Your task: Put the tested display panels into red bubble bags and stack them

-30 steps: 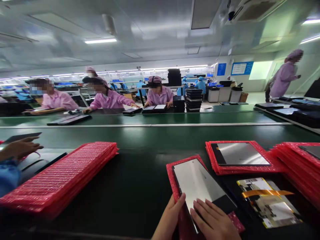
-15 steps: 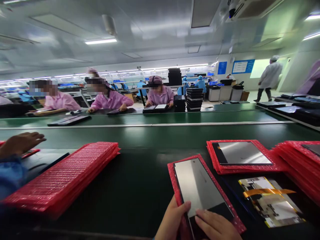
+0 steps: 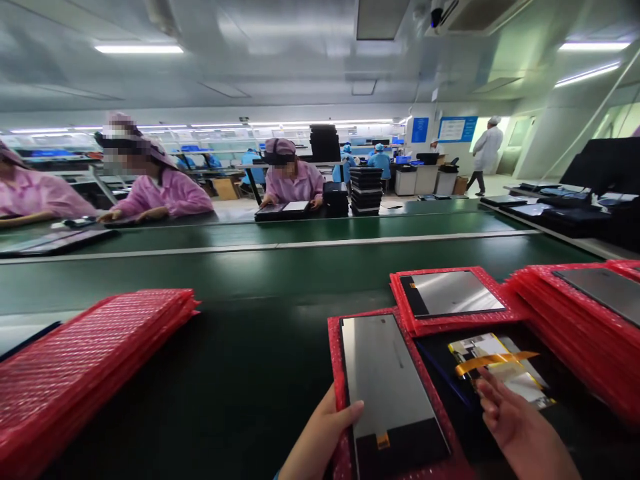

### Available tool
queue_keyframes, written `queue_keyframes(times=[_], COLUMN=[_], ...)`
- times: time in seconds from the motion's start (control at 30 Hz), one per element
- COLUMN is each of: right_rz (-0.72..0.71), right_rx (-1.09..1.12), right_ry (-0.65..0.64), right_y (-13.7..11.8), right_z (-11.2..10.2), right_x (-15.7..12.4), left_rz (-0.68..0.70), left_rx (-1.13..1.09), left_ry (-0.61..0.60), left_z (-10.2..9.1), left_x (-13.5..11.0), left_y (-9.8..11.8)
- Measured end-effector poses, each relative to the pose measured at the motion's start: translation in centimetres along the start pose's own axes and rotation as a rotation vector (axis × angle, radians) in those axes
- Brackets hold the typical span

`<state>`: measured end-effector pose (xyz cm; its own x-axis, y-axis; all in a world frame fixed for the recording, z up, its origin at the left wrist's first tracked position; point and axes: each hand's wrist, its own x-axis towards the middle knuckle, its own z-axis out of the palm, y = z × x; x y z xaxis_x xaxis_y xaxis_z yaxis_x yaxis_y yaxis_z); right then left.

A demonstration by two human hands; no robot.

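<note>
Right hand point(image 3: 520, 427) lifted off the screen panel point(image 3: 390, 393) – fingers now loose over the flex-cable part point(image 3: 500, 367) on the desk – left hand point(image 3: 320, 437) still pinching the panel's edge on its red bag point(image 3: 336, 347).

Three display panels lie face up on red bubble-wrap sheets — one at the bench's near edge point(image 3: 390, 390), one behind it point(image 3: 453, 293), one at the right edge point(image 3: 603, 287). One panel point(image 3: 500, 370) shows its back and an orange ribbon cable. Two tall stacks of red sheets — left point(image 3: 90, 360), right point(image 3: 575, 327). Two hands point(image 3: 320, 440) point(image 3: 520, 427).
</note>
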<state>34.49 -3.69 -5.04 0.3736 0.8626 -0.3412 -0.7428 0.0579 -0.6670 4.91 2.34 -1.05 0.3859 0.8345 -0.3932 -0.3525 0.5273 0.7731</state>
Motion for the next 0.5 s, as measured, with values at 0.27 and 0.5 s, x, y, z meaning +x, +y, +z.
queue_keyframes(times=[0.27, 0.5], right_rz=[-0.123, -0.578], right_rx=[-0.403, -1.337], right_ry=[-0.296, -0.857], right_y=[-1.3, 3.4], right_z=[2.9, 6.2], right_x=[-2.1, -4.3], left_rz=[0.270, 0.186], left_rx=[0.570, 0.531], left_ry=[0.258, 0.031], left_z=[-1.8, -0.1], left_x=[-1.3, -4.4], left_y=[0.6, 0.6])
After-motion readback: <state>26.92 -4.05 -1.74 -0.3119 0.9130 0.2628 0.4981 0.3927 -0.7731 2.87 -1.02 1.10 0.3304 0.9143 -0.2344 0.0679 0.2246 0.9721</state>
